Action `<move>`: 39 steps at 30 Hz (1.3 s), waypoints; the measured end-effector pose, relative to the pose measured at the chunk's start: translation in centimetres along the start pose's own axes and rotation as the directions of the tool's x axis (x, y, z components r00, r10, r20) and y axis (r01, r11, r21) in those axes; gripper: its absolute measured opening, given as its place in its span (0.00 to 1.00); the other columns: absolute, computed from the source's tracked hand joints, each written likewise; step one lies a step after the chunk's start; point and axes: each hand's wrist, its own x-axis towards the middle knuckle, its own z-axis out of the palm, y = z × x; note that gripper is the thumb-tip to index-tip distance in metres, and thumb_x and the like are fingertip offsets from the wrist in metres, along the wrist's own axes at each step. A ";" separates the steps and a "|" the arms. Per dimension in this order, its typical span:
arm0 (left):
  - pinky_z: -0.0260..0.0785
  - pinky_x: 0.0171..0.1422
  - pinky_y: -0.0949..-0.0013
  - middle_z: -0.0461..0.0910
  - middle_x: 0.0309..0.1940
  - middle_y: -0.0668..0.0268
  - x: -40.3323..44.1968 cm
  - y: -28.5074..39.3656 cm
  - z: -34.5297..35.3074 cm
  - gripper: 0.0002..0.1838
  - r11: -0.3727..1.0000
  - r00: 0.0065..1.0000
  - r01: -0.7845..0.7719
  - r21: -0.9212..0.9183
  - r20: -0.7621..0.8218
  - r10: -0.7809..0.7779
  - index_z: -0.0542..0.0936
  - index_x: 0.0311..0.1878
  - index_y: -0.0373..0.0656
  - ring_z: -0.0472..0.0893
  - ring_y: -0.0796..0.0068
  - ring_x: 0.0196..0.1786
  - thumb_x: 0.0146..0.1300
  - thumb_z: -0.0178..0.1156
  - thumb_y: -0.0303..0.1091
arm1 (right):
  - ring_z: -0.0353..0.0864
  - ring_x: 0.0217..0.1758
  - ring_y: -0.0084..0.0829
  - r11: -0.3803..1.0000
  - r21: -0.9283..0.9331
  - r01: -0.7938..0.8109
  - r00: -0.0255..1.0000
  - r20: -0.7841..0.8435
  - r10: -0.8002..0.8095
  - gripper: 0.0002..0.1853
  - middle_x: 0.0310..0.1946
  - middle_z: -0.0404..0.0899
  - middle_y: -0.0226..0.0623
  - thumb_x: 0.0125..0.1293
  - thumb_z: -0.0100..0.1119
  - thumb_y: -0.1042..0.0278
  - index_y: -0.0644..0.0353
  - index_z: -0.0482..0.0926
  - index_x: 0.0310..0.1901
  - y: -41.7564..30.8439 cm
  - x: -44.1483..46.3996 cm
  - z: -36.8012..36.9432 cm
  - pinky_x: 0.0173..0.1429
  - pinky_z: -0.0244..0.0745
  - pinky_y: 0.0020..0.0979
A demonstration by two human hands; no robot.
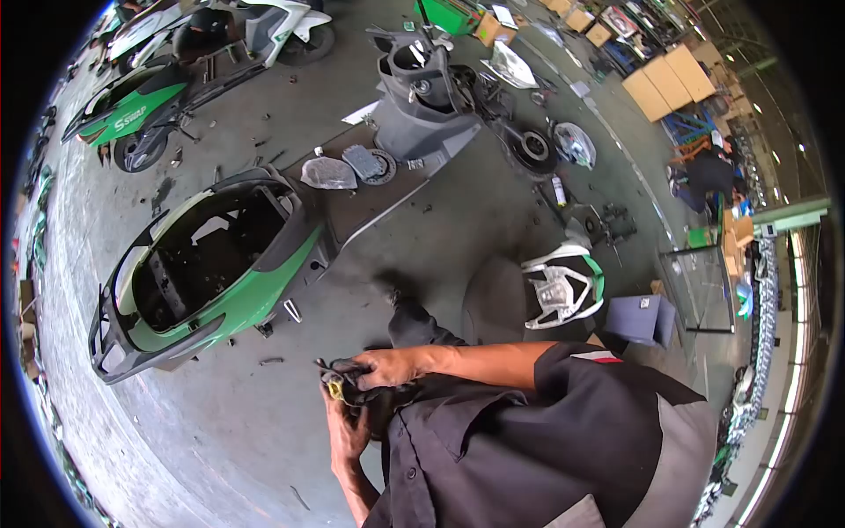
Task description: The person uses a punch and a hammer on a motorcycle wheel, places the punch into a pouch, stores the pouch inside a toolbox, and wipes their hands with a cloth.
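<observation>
My right hand (pixel 392 365) and my left hand (pixel 352 429) meet in front of my body, near the lower middle of the head view. Between them is a dark, crumpled cloth-like bundle (pixel 350 374) with a small yellow piece (pixel 335 388) showing at its edge. The right fingers curl over it from above, and the left hand grips it from below. What lies inside the bundle is hidden. To the left of my hands stands a partly stripped scooter with a green rear body (pixel 264 295), its seat opening uncovered.
Parts in a clear bag (pixel 328 173) and a brake disc (pixel 380 167) lie on the scooter's footboard. A dark seat (pixel 493 299), a white-green rear frame (pixel 563 290) and a grey box (pixel 641 319) are on the floor. Another green scooter (pixel 128 123) stands behind. A person (pixel 709 176) bends at right.
</observation>
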 end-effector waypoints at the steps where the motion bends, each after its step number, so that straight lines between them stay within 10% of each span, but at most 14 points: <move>1: 0.65 0.71 0.56 0.72 0.66 0.53 -0.8 0.1 -0.1 0.28 0.991 0.996 0.059 -0.122 0.078 -0.050 0.70 0.68 0.40 0.73 0.58 0.68 0.65 0.66 0.27 | 0.76 0.53 0.24 0.990 -0.095 0.104 0.994 -0.009 -0.105 0.21 0.53 0.80 0.34 0.80 0.49 0.61 0.61 0.71 0.67 1.3 -0.3 0.8 0.62 0.71 0.31; 2: 0.65 0.70 0.59 0.72 0.65 0.56 -1.8 0.7 0.6 0.30 0.884 0.973 0.229 -0.407 0.121 -0.197 0.68 0.70 0.38 0.74 0.65 0.65 0.67 0.66 0.31 | 0.76 0.51 0.24 0.998 0.015 0.054 0.998 -0.014 -0.054 0.20 0.50 0.82 0.36 0.80 0.50 0.58 0.62 0.74 0.64 2.3 -0.5 1.5 0.61 0.72 0.33; 3: 0.63 0.72 0.54 0.70 0.65 0.50 -2.2 0.9 0.7 0.29 0.933 0.979 0.194 -0.302 0.125 -0.163 0.72 0.67 0.38 0.70 0.51 0.69 0.67 0.67 0.39 | 0.77 0.48 0.25 0.997 -0.010 0.076 0.993 -0.088 -0.076 0.19 0.47 0.82 0.37 0.79 0.51 0.57 0.63 0.75 0.61 2.6 -0.6 2.3 0.57 0.73 0.34; 10: 0.66 0.67 0.46 0.66 0.68 0.40 -0.5 2.8 0.9 0.27 0.970 0.966 -0.142 0.197 0.241 0.092 0.72 0.67 0.43 0.70 0.35 0.67 0.69 0.63 0.45 | 0.74 0.32 0.23 0.999 -0.020 0.046 0.835 -0.547 -0.050 0.19 0.27 0.82 0.35 0.78 0.54 0.55 0.67 0.82 0.43 5.3 -1.1 3.5 0.41 0.73 0.35; 16: 0.68 0.64 0.47 0.58 0.74 0.35 -0.2 2.9 0.6 0.30 0.798 0.916 -0.317 0.512 0.382 0.119 0.72 0.69 0.44 0.71 0.35 0.64 0.67 0.64 0.45 | 0.74 0.34 0.18 0.987 0.146 -0.059 0.784 -0.605 0.136 0.17 0.30 0.83 0.27 0.79 0.54 0.56 0.65 0.81 0.46 5.9 -1.5 2.3 0.41 0.74 0.30; 25: 0.65 0.73 0.53 0.62 0.75 0.44 -1.6 3.9 0.3 0.37 0.993 0.996 -0.090 0.076 -0.001 0.090 0.58 0.78 0.37 0.68 0.46 0.74 0.70 0.62 0.34 | 0.75 0.53 0.21 0.958 0.210 0.195 0.819 -0.573 -0.041 0.21 0.52 0.79 0.28 0.77 0.57 0.54 0.61 0.75 0.62 1.6 -2.3 0.2 0.59 0.72 0.28; 29: 0.71 0.64 0.57 0.74 0.63 0.47 -2.8 2.1 -0.1 0.26 0.994 0.987 0.072 -0.084 -0.139 -0.084 0.67 0.69 0.34 0.78 0.53 0.62 0.73 0.60 0.33 | 0.72 0.63 0.25 0.885 0.464 -0.033 0.991 -0.102 0.091 0.31 0.58 0.78 0.34 0.76 0.54 0.44 0.64 0.73 0.66 -0.7 -1.0 2.9 0.70 0.65 0.30; 32: 0.73 0.52 0.66 0.81 0.43 0.59 -3.3 1.7 -1.4 0.13 0.957 0.949 -0.017 -0.289 -0.305 -0.075 0.73 0.53 0.33 0.79 0.71 0.43 0.74 0.59 0.32 | 0.73 0.57 0.22 0.994 -0.111 0.012 0.997 -0.078 -0.021 0.31 0.59 0.77 0.35 0.79 0.51 0.49 0.66 0.68 0.71 0.2 0.2 4.1 0.62 0.70 0.29; 33: 0.72 0.47 0.70 0.80 0.36 0.67 -3.3 2.0 -2.0 0.10 0.945 0.916 -0.066 -0.319 -0.394 -0.069 0.75 0.47 0.34 0.77 0.78 0.39 0.75 0.58 0.32 | 0.76 0.56 0.25 0.995 0.089 0.054 0.989 -0.142 -0.041 0.24 0.52 0.81 0.31 0.77 0.53 0.56 0.65 0.75 0.64 -1.7 -0.2 5.2 0.64 0.70 0.32; 35: 0.70 0.52 0.72 0.83 0.40 0.67 -4.4 1.9 -4.2 0.14 0.912 0.906 0.071 -0.405 -0.356 -0.229 0.80 0.48 0.33 0.77 0.79 0.45 0.76 0.57 0.37 | 0.78 0.47 0.25 1.000 -0.026 0.013 0.979 -0.203 -0.018 0.21 0.44 0.84 0.34 0.75 0.56 0.58 0.66 0.79 0.59 -0.4 0.1 4.2 0.54 0.74 0.37; 39: 0.68 0.44 0.74 0.80 0.34 0.73 -4.5 0.4 -4.4 0.14 0.841 0.731 -0.140 -0.523 -0.628 -0.268 0.80 0.44 0.37 0.75 0.81 0.38 0.75 0.58 0.40 | 0.83 0.42 0.38 0.900 -0.407 -0.154 0.965 -0.259 0.048 0.23 0.39 0.85 0.49 0.72 0.60 0.52 0.69 0.81 0.51 -1.6 -0.8 2.8 0.50 0.75 0.43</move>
